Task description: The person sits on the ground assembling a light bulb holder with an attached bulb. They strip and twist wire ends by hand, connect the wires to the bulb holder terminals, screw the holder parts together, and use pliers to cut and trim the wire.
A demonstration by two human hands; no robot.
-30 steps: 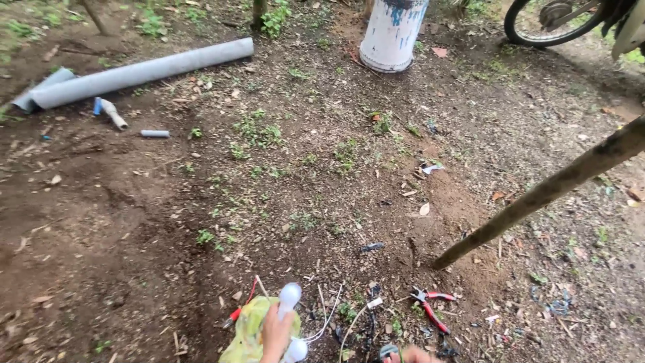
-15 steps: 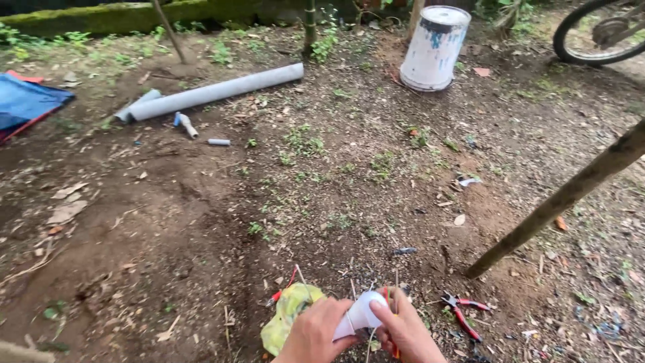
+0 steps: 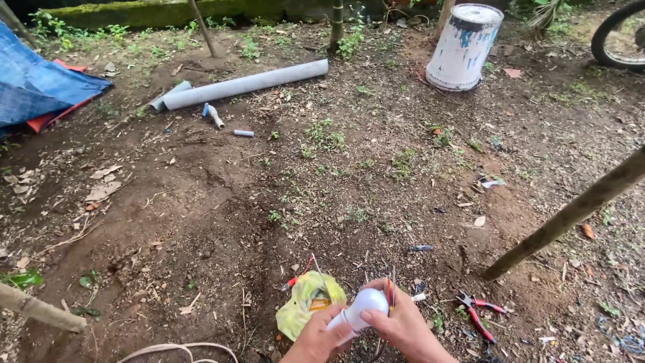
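A white light bulb [image 3: 364, 306] sits low in the head view, held by both hands over bare soil. My left hand [image 3: 321, 338] grips its base from below. My right hand [image 3: 402, 325] wraps its round top, with thin red and dark wires [image 3: 389, 293] sticking up between the fingers. A crumpled yellow plastic bag [image 3: 306, 304] lies on the ground just left of the bulb. Red-handled pliers [image 3: 478, 314] lie to the right of my right hand.
A long grey pipe [image 3: 242, 84] and short pipe pieces [image 3: 215, 117] lie at the back. A white bucket [image 3: 462, 46] stands upside down at the back right, a wheel [image 3: 615, 37] beside it. A slanted pole [image 3: 571, 211] crosses the right; blue cloth [image 3: 37, 84] lies far left.
The view has tilted up and the hands now sit lower in it. A second ago only one hand held the bulb; now both hands grip it.
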